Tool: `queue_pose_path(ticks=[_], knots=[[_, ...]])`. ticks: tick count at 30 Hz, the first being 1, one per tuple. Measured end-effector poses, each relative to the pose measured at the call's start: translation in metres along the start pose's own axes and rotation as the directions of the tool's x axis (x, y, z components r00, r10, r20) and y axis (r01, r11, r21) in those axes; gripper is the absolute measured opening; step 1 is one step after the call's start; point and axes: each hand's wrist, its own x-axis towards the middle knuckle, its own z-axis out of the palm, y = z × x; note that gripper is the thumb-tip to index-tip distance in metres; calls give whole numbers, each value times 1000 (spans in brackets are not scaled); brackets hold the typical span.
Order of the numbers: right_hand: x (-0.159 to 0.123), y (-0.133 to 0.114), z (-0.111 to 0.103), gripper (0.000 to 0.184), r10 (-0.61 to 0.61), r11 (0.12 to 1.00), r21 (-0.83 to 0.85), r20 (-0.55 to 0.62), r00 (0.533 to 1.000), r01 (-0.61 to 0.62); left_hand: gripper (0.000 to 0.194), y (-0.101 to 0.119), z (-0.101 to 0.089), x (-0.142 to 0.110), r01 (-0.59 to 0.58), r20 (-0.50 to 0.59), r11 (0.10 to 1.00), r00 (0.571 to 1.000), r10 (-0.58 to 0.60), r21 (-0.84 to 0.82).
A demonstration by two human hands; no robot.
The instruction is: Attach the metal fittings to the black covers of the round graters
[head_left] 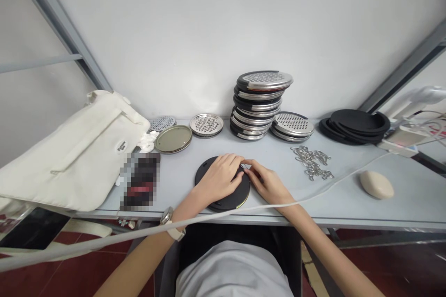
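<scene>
A round black disc with small slots and a thin metallic edge at lower right lies near the table's front edge. My left hand rests over it, fingers together and bent, holding it with the fingertips near its upper right rim. At that rim my right hand is closed in a pinch on a small silver metal clip, mostly covered by the fingers. To the right lies a loose pile of similar silver metal clips.
Behind stand a tall stack of grater discs with black rims, a shorter stack and black round covers. At left are loose perforated discs, an olive lid and a white bag. A white cable crosses in front.
</scene>
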Motion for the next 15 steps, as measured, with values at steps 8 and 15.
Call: queue_pose_path(ticks=[8,15], knots=[[0,1,0,27,-8,1000,-15,2,1000,8,16,0,-1,0,0,7,1000,1000,0,-6],[-1,5,1,26,9,1000,-29,16,1000,-9,16,0,-1,1,-6,11,1000,1000,6,1]])
